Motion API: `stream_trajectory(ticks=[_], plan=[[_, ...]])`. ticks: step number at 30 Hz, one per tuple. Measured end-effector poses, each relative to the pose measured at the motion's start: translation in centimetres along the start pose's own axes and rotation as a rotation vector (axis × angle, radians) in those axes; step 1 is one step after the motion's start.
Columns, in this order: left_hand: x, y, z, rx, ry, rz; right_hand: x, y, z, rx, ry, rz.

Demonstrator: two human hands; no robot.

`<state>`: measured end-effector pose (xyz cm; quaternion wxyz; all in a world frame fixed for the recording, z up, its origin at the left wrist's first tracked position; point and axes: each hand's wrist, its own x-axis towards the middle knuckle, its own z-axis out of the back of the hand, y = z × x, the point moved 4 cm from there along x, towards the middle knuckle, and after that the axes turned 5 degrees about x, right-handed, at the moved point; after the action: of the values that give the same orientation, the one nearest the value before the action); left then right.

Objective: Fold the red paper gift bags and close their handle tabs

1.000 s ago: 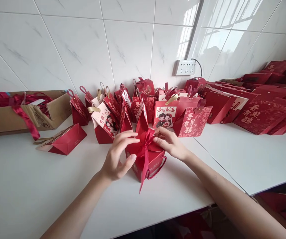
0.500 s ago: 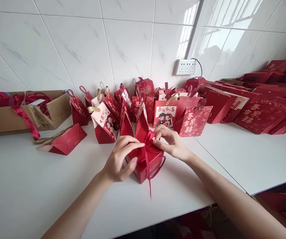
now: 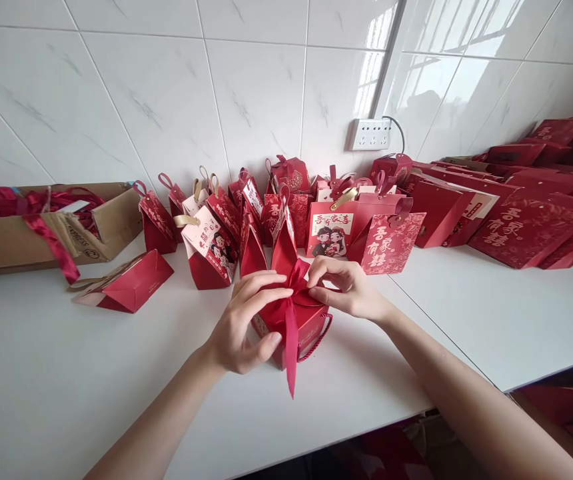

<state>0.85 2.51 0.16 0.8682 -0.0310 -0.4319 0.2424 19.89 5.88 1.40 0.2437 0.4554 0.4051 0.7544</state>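
— What are your fingers at?
— My right hand (image 3: 349, 288) looks to be pinching one side of the red bow (image 3: 291, 343) between thumb and forefinger. My left hand (image 3: 234, 337) is spread loose, fingertips against the bow, thumb apart, gripping nothing.
— Where's the bow?
— On top of the gift box (image 3: 311, 328), one tail hanging over its near side. The box stands on the white table (image 3: 56, 373).
— Which step?
— Shaping the bow, I'd judge; the next move calls for a light tug, its middle kept steady.
— Around the box?
— Paper bags (image 3: 211, 253) upright behind it, a tipped bag (image 3: 134, 285) to its left, a carton (image 3: 21, 247) farther left.
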Motion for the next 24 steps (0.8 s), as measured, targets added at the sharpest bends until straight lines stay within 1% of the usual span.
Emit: stream_trajectory(ticks=[7, 12, 15, 20, 22, 24], plan=[[0.0, 0.1, 0.2, 0.008, -0.06, 0.058, 0.0, 0.7, 0.0, 0.014, 0.053, 0.061], [0.2, 0.2, 0.5, 0.057, -0.175, 0.104, -0.2, 0.8, 0.0, 0.033, 0.079, 0.072], [0.3, 0.3, 0.6, 0.078, -0.253, 0.125, -0.2, 0.6, -0.1, 0.052, 0.095, 0.043], [0.1, 1.0, 0.8, 0.094, -0.362, 0.218, -0.3, 0.7, -0.1, 0.078, 0.099, -0.014], [0.1, 1.1, 0.9, 0.091, -0.384, 0.216, -0.4, 0.8, -0.1, 0.079, 0.116, -0.038], [0.1, 0.8, 1.0, 0.075, -0.378, 0.187, -0.5, 0.9, -0.2, 0.086, 0.148, -0.081]])
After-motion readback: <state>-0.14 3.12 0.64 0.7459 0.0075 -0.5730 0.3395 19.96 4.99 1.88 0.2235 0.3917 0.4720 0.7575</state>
